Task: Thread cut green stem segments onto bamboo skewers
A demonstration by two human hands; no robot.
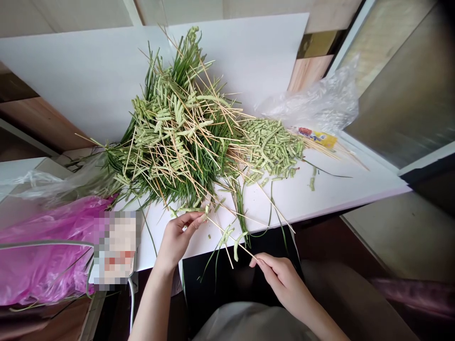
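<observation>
pinching a thin wooden stick point(245, 249) near its end, the right hand point(280, 279) held its fingers close together. the left hand point(177, 239) had its fingers curled and pinched the other end, with a bumpy green strip point(188, 209) just by the fingertips. a big messy pile of long green leaves and sticks point(177, 128) lay on a white board point(284, 203), beside a heap of small green bits point(272, 144). a clear crinkly bag point(313, 104) and a shiny pink bag point(46, 251) lay near. a yellow packet point(318, 138) had writing too small to read.
</observation>
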